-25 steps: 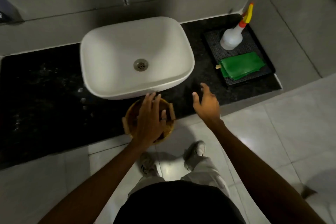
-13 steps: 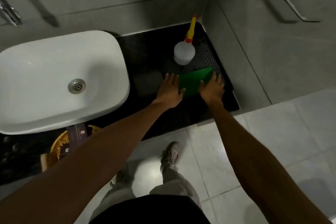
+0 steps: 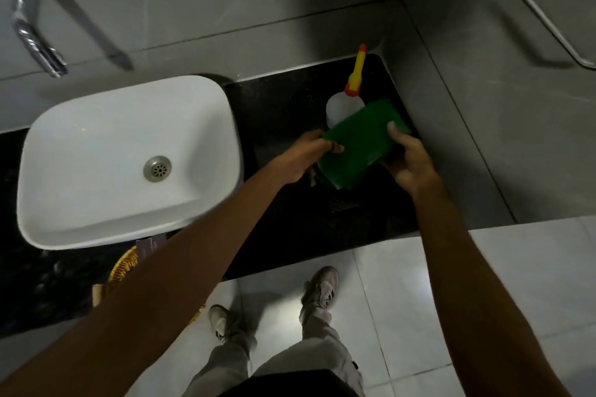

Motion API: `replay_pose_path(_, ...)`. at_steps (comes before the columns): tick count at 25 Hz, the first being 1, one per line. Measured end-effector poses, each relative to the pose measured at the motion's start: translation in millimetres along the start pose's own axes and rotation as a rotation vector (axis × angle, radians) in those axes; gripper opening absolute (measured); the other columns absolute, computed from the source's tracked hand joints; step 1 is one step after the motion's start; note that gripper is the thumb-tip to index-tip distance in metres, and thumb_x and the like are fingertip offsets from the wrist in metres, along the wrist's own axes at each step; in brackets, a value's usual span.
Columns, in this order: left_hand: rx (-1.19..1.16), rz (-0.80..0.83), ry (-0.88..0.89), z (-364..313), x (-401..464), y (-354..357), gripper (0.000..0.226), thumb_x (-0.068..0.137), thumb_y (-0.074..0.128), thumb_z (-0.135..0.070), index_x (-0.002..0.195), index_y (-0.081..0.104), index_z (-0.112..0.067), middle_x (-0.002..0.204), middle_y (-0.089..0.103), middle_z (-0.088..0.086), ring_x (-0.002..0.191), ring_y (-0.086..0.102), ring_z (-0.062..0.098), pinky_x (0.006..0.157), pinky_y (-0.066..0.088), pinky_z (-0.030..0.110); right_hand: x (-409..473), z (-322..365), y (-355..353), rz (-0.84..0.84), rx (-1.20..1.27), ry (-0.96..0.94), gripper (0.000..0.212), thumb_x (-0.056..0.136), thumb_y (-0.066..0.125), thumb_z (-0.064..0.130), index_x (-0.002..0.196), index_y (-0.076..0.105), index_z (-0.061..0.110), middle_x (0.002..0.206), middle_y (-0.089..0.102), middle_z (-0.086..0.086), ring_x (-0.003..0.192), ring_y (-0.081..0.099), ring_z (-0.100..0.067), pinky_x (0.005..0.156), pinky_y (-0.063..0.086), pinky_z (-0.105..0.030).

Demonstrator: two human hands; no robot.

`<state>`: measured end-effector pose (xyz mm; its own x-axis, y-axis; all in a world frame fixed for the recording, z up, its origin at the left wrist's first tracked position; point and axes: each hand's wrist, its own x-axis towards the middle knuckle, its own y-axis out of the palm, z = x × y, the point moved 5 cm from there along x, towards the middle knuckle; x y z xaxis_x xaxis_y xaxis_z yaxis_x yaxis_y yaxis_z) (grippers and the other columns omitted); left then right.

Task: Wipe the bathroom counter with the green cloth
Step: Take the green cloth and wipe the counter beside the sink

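The folded green cloth (image 3: 356,147) is lifted above the right end of the black stone counter (image 3: 277,113). My left hand (image 3: 306,156) grips its left edge, and my right hand (image 3: 408,161) holds its right side with the thumb on top. The cloth tilts and hides part of the white spray bottle (image 3: 338,105) behind it. Below the cloth lies a black ribbed mat (image 3: 345,206).
A white vessel basin (image 3: 129,158) takes up the counter's left half, under a chrome tap (image 3: 35,42). A yellow woven basket (image 3: 124,266) peeks out by the basin's front. Grey walls close the counter at the back and right; a towel rail (image 3: 545,16) is on the right wall.
Both hands went from the basket to the cloth on the mat, closed on it and raised it off the mat. The view swung to the right.
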<state>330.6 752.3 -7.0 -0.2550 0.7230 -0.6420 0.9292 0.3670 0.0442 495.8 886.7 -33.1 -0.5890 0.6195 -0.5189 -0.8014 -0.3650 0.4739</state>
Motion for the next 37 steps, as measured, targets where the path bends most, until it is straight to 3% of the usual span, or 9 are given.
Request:
replay_pose_path(5, -0.329, -0.126, 0.201, -13, -115, -72, 0.022, 0.089, 0.075, -0.015, 0.109, 0.069, -0.009, 0.100, 0.082, 0.009, 0.090, 0.080, 0.023, 0.074, 0.066, 0.033, -73, -57, 170, 0.386, 0.456, -0.082, 0.079, 0.068, 0.083, 0.057, 0.131, 0.066, 0.012, 0.135, 0.063, -0.017, 0.126, 0.057, -0.037, 0.115, 0.035, -0.058)
replay_pose_path(8, 0.059, -0.387, 0.380, 5, -200, -154, 0.027, 0.099, 0.063, -0.043, 0.104, 0.059, -0.017, 0.094, 0.071, 0.001, 0.076, 0.072, 0.012, 0.063, 0.055, 0.027, -102, -102, 287, 0.382, 0.394, -0.077, 0.058, 0.081, 0.077, 0.041, 0.125, 0.070, 0.003, 0.122, 0.071, -0.020, 0.112, 0.069, -0.036, 0.100, 0.053, -0.052)
replay_pose_path(14, 0.337, -0.907, 0.505, 144, -365, -372, 0.052, 0.099, 0.037, -0.062, 0.127, 0.060, -0.024, 0.126, 0.062, -0.006, 0.100, 0.060, -0.004, 0.086, 0.044, 0.005, -157, -259, 478, 0.432, 0.316, 0.175, 0.040, 0.089, 0.061, 0.027, 0.119, 0.075, 0.005, 0.120, 0.073, -0.020, 0.104, 0.071, -0.040, 0.092, 0.057, -0.054)
replay_pose_path(18, 0.357, -1.102, 0.266, 288, -416, -603, 0.041, 0.107, 0.049, -0.037, 0.137, 0.059, -0.011, 0.138, 0.061, 0.012, 0.130, 0.057, 0.029, 0.112, 0.047, 0.041, -147, -420, 656, 0.337, 0.017, 0.336, 0.042, 0.088, 0.055, 0.015, 0.127, 0.069, 0.008, 0.118, 0.074, -0.018, 0.104, 0.070, -0.039, 0.087, 0.059, -0.050)
replay_pose_path(23, 0.410, -0.873, -0.037, 370, -345, -656, 0.057, 0.110, 0.045, -0.028, 0.159, 0.033, -0.003, 0.171, 0.026, 0.017, 0.163, 0.012, 0.032, 0.132, 0.017, 0.044, -83, -501, 683, 0.219, -0.386, 0.507, 0.054, 0.089, 0.046, 0.001, 0.142, 0.056, 0.003, 0.130, 0.062, -0.025, 0.111, 0.059, -0.040, 0.101, 0.049, -0.052)
replay_pose_path(27, 0.731, -0.741, -0.073, 373, -333, -636, 0.064, 0.113, 0.029, -0.039, 0.166, 0.010, -0.009, 0.177, 0.000, 0.008, 0.164, -0.006, 0.029, 0.134, 0.001, 0.043, -62, -486, 684, 0.172, -0.679, 0.101, 0.064, 0.091, 0.040, -0.006, 0.147, 0.051, 0.022, 0.117, 0.065, -0.014, 0.100, 0.064, -0.035, 0.082, 0.056, -0.039)
replay_pose_path(31, 0.949, -0.872, -0.045, 372, -339, -619, 0.067, 0.111, 0.021, -0.047, 0.167, 0.006, -0.014, 0.177, 0.002, 0.004, 0.165, 0.001, 0.022, 0.135, 0.004, 0.042, -32, -483, 712, 0.217, -1.114, -0.370, 0.079, 0.091, 0.046, -0.005, 0.162, 0.018, 0.014, 0.169, 0.019, -0.014, 0.154, 0.021, -0.039, 0.121, 0.031, -0.052)
replay_pose_path(35, 0.944, -0.918, 0.001, 388, -323, -628, 0.066, 0.111, 0.021, -0.049, 0.167, 0.013, -0.015, 0.177, 0.011, 0.003, 0.165, 0.008, 0.020, 0.134, 0.010, 0.042, 33, -553, 710, 0.469, -1.925, -0.264, 0.081, 0.102, 0.032, 0.061, 0.164, 0.004, 0.017, 0.172, -0.006, -0.007, 0.159, -0.006, -0.029, 0.126, -0.004, -0.053)
replay_pose_path(37, 0.928, -0.938, 0.024, 392, -321, -629, 0.065, 0.111, 0.023, -0.048, 0.166, 0.017, -0.015, 0.176, 0.015, 0.003, 0.164, 0.011, 0.021, 0.134, 0.014, 0.044, 49, -557, 704, 0.594, -2.044, -0.567, 0.072, 0.104, 0.022, 0.061, 0.164, 0.012, 0.022, 0.172, 0.001, -0.004, 0.159, -0.003, -0.027, 0.127, -0.005, -0.050)
